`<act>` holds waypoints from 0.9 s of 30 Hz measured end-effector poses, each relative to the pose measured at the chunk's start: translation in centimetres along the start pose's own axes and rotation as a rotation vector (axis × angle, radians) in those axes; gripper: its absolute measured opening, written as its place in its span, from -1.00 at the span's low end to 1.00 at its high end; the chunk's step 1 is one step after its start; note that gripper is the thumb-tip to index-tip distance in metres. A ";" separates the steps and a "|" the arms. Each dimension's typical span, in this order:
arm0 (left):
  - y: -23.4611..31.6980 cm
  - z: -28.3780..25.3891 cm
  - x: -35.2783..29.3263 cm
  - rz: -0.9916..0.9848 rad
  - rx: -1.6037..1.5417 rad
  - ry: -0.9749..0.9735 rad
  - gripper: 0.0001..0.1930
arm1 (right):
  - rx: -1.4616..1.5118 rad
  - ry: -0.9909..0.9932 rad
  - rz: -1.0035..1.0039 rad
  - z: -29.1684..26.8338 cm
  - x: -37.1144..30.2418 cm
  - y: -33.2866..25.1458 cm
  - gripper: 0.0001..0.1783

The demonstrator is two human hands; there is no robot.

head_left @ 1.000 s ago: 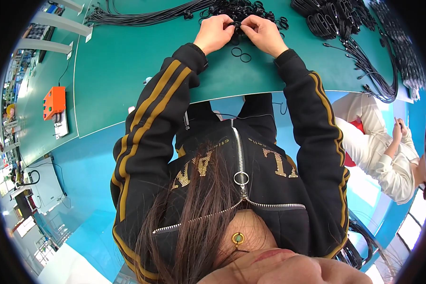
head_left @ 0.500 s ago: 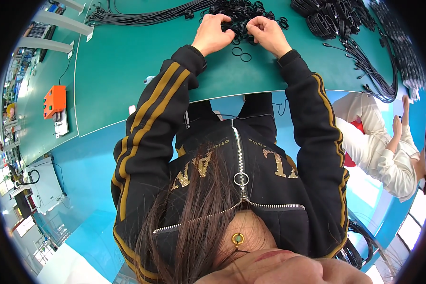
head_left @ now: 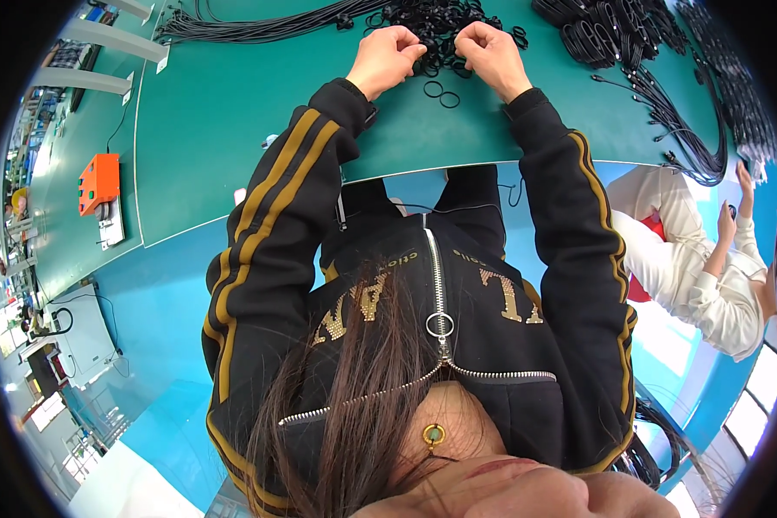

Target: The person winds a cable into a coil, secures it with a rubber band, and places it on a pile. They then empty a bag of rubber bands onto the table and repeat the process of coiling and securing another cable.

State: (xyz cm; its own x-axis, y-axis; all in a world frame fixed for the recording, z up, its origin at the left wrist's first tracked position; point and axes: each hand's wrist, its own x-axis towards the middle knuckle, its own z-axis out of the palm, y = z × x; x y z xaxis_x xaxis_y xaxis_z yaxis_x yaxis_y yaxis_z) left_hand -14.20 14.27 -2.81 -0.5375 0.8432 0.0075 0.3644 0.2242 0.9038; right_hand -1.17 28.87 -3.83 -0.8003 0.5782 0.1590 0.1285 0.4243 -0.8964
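Note:
A heap of small black rings [head_left: 445,24] lies at the far middle of the green table [head_left: 259,104]. My left hand [head_left: 386,63] is at the heap's near left side, thumb and forefinger pinched together. Opposite it, my right hand [head_left: 495,60] is also closed in a pinch, its fingertips against the heap's right side. Whatever either pinch holds is too small and dark to make out. Two loose black rings, a left one [head_left: 432,83] and a right one [head_left: 449,106], lie on the table just nearer than the heap.
Long black cables [head_left: 268,30] stretch across the far left. Coiled cable bundles [head_left: 591,39] and a fan of loose cable ends [head_left: 678,129] fill the right side. An orange box [head_left: 100,184] stands at the left. A co-worker in white [head_left: 708,285] is at the right.
My left hand's thumb and forefinger have come together from a wider gap. My right hand has shifted slightly, staying pinched by the heap. The co-worker's hands have moved a little.

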 end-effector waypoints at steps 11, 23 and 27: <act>1.0 0.0 -0.5 -0.057 -0.062 0.006 -0.87 | -0.026 -0.113 -0.036 0.5 -0.5 -0.7 -0.86; 1.2 -0.1 -1.2 -0.065 -0.120 0.052 -0.79 | 0.068 -0.133 0.016 0.1 -1.2 -1.3 -0.86; 1.1 0.0 -1.1 -0.063 -0.053 -0.092 -0.78 | 0.094 -0.159 -0.015 0.6 -1.3 -1.3 -0.84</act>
State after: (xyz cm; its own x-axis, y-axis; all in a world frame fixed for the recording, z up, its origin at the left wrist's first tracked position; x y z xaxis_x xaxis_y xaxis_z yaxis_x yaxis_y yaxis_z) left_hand -13.17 13.56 -1.82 -0.4850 0.8701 -0.0873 0.2902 0.2543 0.9226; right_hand -0.66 27.17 -3.11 -0.8850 0.4519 0.1118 0.0668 0.3610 -0.9302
